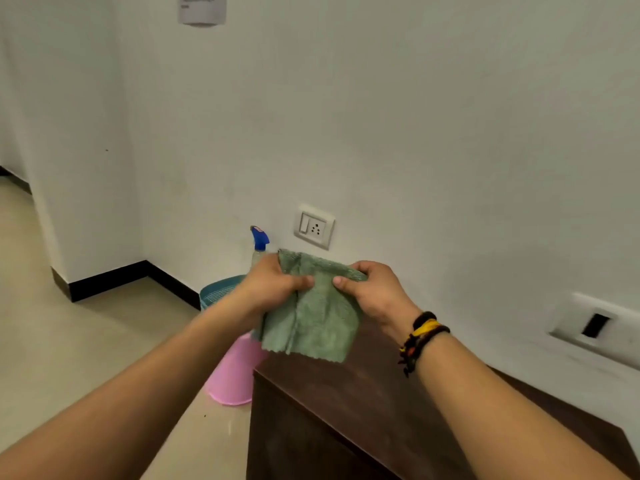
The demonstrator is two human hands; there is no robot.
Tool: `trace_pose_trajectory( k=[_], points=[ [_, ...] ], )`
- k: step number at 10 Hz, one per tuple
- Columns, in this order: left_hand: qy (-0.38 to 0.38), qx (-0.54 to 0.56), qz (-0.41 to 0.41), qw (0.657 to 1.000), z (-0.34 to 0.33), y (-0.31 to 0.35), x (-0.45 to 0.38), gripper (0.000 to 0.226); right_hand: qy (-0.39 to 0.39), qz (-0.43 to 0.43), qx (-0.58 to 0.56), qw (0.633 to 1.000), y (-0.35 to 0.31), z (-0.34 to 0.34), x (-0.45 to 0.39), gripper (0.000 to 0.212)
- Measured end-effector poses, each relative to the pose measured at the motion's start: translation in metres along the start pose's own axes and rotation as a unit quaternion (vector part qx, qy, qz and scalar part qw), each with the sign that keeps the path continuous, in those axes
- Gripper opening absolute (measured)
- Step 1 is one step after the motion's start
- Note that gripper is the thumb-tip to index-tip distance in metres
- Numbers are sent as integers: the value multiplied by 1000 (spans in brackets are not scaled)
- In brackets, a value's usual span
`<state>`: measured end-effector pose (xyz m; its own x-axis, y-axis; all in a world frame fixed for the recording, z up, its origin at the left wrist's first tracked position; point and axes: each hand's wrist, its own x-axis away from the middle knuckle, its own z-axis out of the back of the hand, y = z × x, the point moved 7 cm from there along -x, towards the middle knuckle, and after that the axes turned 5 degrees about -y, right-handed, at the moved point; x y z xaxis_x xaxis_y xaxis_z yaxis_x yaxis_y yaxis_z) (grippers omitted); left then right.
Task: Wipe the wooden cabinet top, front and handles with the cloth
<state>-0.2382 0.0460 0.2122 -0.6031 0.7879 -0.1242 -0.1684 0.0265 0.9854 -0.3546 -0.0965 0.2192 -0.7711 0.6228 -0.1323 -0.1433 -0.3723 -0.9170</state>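
A green cloth (313,320) hangs folded in the air above the left end of the dark wooden cabinet top (367,396). My left hand (273,289) grips its upper left edge and my right hand (374,289) grips its upper right edge, thumbs facing each other. The cloth's lower edge hangs free, apart from the wood. The cabinet front (294,441) shows as a dark panel below the top edge. No handles are in view.
A blue-headed spray bottle (259,245) stands behind my left hand, over a teal basket (216,291) and a pink bucket (232,375) on the floor left of the cabinet. A wall socket (313,227) and another wall plate (595,327) sit on the white wall.
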Motion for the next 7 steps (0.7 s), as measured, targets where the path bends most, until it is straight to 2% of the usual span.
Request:
trace_pose_trajectory(
  k=[1, 2, 3, 4, 5, 6, 7],
  points=[
    [52, -49, 18, 997, 56, -10, -22, 11, -22, 5, 25, 999, 2, -43, -41, 16],
    [119, -145, 22, 982, 112, -23, -48, 8, -15, 2, 26, 1000, 5, -67, -81, 18],
    [180, -246, 28, 952, 154, -39, -75, 7, 5, -13, 24, 1000, 18, -77, -111, 15],
    [231, -360, 7, 904, 177, -53, -104, 8, 7, -12, 34, 999, 39, -81, -120, 12],
    [257, -493, -11, 831, 173, -78, -127, 15, 0, -24, 57, 998, 63, -82, -120, 7],
    [69, -575, 98, 809, 145, -157, -156, 21, -1, -32, 96, 995, 78, -71, -115, 11],
    [-54, -531, 150, 833, 127, -208, -169, 49, -9, -30, 135, 990, 74, -57, -102, 23]
  ],
)
